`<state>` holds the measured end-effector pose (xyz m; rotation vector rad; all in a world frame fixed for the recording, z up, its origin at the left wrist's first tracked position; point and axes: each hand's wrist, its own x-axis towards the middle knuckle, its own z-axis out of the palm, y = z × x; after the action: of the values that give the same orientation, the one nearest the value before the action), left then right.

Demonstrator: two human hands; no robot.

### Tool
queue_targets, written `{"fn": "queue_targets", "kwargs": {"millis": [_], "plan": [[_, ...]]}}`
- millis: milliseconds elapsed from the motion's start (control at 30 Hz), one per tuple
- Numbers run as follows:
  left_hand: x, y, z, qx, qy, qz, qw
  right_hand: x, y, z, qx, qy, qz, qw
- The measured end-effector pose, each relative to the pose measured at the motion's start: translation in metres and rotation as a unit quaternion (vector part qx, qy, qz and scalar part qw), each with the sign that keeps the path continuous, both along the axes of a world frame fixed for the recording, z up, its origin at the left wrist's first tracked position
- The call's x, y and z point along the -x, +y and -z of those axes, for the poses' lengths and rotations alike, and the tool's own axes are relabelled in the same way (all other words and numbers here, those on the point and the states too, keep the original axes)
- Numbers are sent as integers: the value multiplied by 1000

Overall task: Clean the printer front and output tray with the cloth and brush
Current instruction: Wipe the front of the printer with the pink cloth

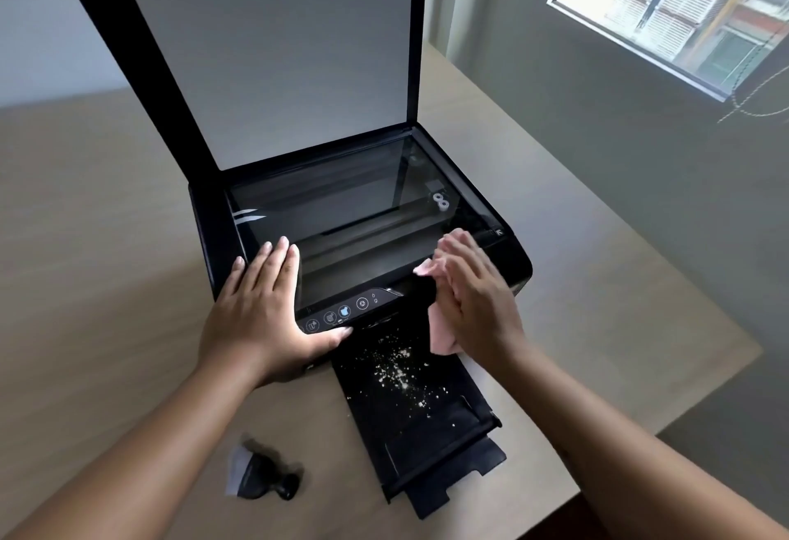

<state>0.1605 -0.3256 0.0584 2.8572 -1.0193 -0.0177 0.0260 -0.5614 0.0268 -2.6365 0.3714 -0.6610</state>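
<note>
Wiping across the front of the printer (518, 270) with the pink cloth (440, 339), your right hand (474, 296) lies nearly flat at centre right of the frame. Its fingers are straight and press the cloth on the printer's front right edge rather than gripping it. A loose corner of cloth hangs toward the output tray (427, 437), which juts out at lower centre and is strewn with pale crumbs (397, 368).

If that corner drags through them, you will likely smear them or flick them onto the table (85, 240). Your left hand (256, 309) is open too, spread on the front left corner to steady the machine. Its thumb lies right along the button panel (341, 313), so a shift of weight could press a button.

The lid (264, 48) stands raised in the upper left, leaving the glass (341, 206) bare. A long stroke could carry grit onto the glass, and a hard shove could jolt the lid down. The brush (264, 475) lies untouched at lower left, near the tray.
</note>
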Motion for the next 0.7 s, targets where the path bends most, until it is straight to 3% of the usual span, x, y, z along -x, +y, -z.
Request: {"fn": "queue_targets", "kwargs": {"millis": [133,300,500,600,700], "plan": [[1,1,0,-6,0,0,1000,3,7,-5,16,13,-155,988],[1,1,-1,-5,1,-2,1000,-12,33,-3,-13,-40,-26,999],[2,3,0,-1,2,-3,1000,-15,56,-27,-72,-6,-156,985],[1,3,0,-4,4,-3,1000,5,21,-57,-105,1,-107,989],[0,2,1,-6,-1,0,1000,25,-34,-74,-133,-24,33,990]]}}
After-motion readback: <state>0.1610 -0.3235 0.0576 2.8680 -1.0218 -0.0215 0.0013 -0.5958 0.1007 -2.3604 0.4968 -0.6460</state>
